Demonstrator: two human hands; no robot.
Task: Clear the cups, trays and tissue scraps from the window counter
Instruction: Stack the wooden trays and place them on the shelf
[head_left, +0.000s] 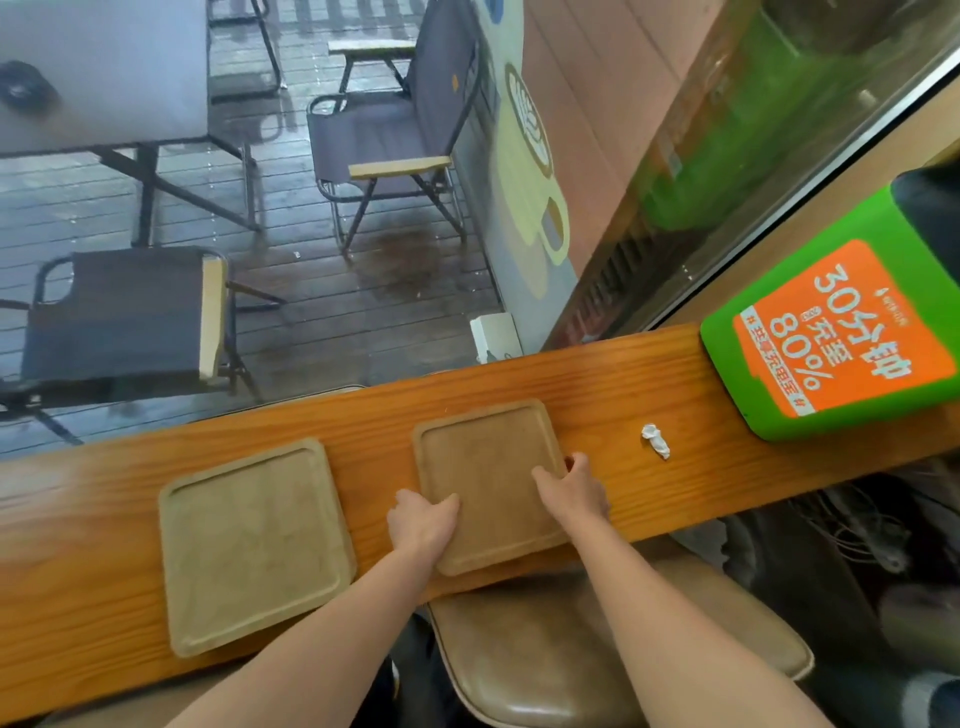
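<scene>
Two square brown trays lie on the wooden window counter (597, 374). The right tray (488, 467) hangs slightly over the counter's near edge. My left hand (423, 522) grips its left rim, thumb on top. My right hand (574, 491) grips its right rim, fingers curled around the edge. The left tray (249, 540) lies flat and untouched, a gap away from my left hand. A crumpled white tissue scrap (656, 440) sits on the counter to the right of the held tray. No cups are in view.
A green and orange charging box (831, 332) stands on the counter at the far right. A tan stool seat (597, 649) sits below the counter edge under my arms. Behind the glass are folding chairs (384, 135) and a table on a wet deck.
</scene>
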